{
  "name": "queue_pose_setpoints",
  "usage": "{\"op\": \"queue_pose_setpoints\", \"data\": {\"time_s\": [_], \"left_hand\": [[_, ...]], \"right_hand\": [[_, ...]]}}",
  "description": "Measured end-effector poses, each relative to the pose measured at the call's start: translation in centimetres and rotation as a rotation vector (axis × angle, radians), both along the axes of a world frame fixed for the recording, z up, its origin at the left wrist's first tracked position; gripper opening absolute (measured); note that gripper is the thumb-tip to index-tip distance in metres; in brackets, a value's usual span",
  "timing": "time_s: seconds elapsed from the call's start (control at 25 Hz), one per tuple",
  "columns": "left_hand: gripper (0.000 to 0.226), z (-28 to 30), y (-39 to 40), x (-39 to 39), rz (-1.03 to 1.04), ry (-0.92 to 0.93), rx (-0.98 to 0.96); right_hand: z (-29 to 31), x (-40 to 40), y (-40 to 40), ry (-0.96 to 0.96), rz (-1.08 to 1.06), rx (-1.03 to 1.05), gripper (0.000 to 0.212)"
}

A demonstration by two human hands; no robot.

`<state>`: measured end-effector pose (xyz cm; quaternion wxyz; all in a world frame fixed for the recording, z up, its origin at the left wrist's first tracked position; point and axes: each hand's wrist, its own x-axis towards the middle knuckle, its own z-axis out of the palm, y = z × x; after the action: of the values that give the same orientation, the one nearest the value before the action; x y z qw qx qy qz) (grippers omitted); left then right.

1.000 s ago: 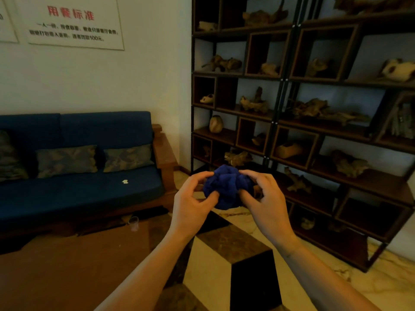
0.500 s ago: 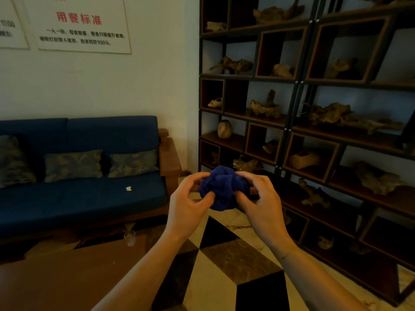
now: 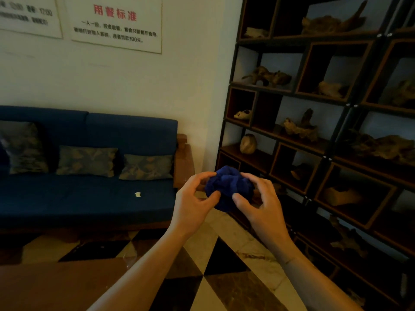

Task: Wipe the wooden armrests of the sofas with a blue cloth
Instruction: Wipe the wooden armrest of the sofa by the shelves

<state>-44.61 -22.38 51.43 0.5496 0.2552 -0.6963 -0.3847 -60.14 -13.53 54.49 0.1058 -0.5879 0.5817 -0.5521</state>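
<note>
Dim lounge, patterned floor [image 3: 211, 241]. Balling blue cloth [image 3: 228, 187] at chest height between left hand [image 3: 193, 205] and right hand [image 3: 262, 205], fingers curling round it, likely compacting for wiping; wooden armrest [image 3: 183, 162] of blue sofa [image 3: 89, 194] standing just beyond.

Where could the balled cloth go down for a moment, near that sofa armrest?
The sofa seat lies bare between the small white scrap and its front edge, and the wooden armrest top is bare. The shelf unit cubbies are crowded with driftwood. Both the left hand and right hand hold the blue cloth.
</note>
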Motion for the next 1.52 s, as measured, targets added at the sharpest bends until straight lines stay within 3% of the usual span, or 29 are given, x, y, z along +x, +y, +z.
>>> {"op": "queue_pose_setpoints", "data": {"time_s": [0.32,0.96,1.52], "left_hand": [[0.048,0.0,-7.8,-2.4,0.039,-0.047,0.013],[0.047,0.0,-24.1,-18.0,0.245,-0.049,0.011],[0.046,-1.8,-39.9,-16.0,0.359,-0.061,0.031]], "right_hand": [[-1.2,-2.8,-9.9,-0.035,-0.046,-0.055,0.045],[-1.4,-19.0,-28.6,-0.108,0.142,-0.065,0.042],[-3.3,-17.4,-46.0,-0.1,0.252,-0.031,0.041]]}}
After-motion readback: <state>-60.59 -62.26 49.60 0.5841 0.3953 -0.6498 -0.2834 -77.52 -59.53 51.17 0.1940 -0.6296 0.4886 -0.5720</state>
